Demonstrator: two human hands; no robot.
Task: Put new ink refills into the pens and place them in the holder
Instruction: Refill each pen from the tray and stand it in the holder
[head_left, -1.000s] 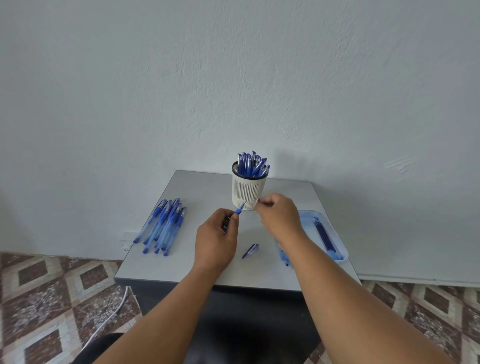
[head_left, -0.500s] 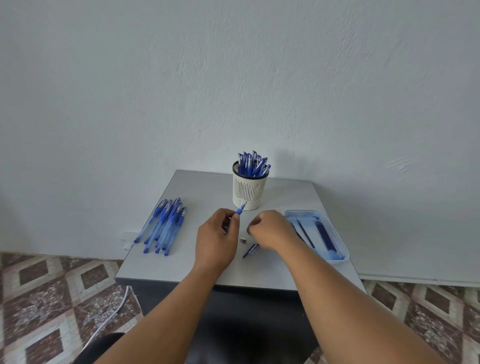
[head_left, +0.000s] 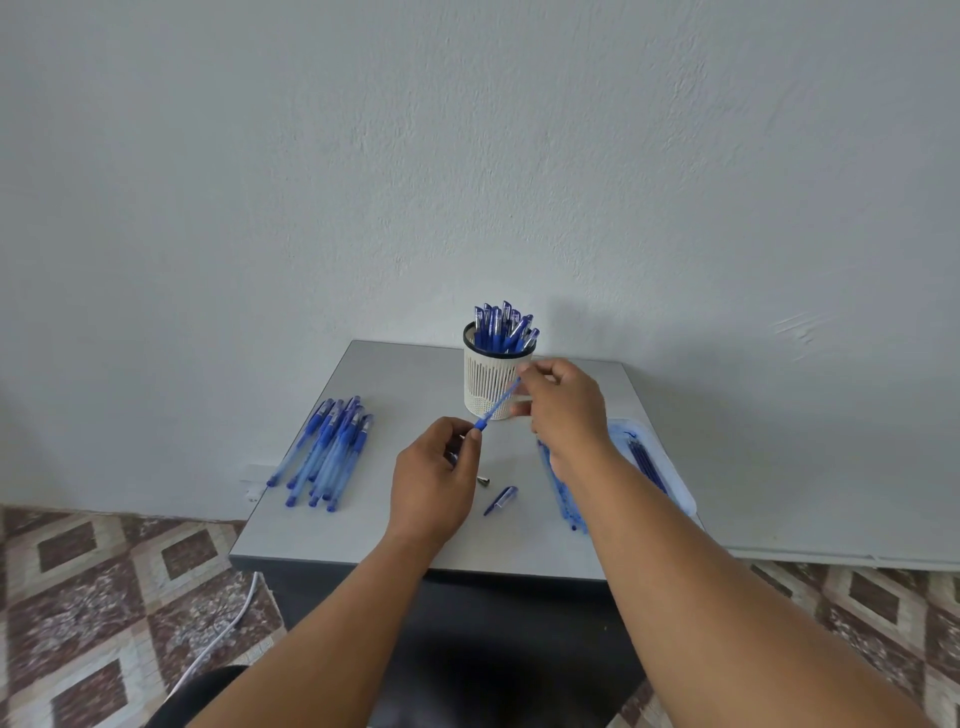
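Item: pen refilling, mid-assembly, one pen in hand.

Left hand (head_left: 434, 475) — centre of the frame, fingers curled round a pen barrel (head_left: 465, 441) that is mostly hidden in the fist; only its blue open end shows at the fingertips.

Right hand (head_left: 563, 402) — just right of centre, thumb and forefinger pinching the upper end of a thin blue ink refill (head_left: 500, 404). The refill slants down-left, its lower end at the barrel's mouth; how far in it sits cannot be told.

Pen holder (head_left: 491, 382) — white slotted cup, upper centre of the grey table (head_left: 410, 374), just behind the refill, already crowded with capped pens.

Loose parts — a blue pen cap (head_left: 501, 500) and a small metal tip piece (head_left: 484, 481) lie on the table below the hands.

Pen pile (head_left: 327, 449) — left of the frame, a loose sheaf on the table.

Refill tray (head_left: 680, 483) — right edge of the table, partly behind the right forearm, with dark refills inside; more blue refills lie beside it.

Risks, as judged: the refill is slender and held high, so a skewed push could bow it or miss the mouth. The tip piece looks small and round — a knock from either wrist might roll it off the table.
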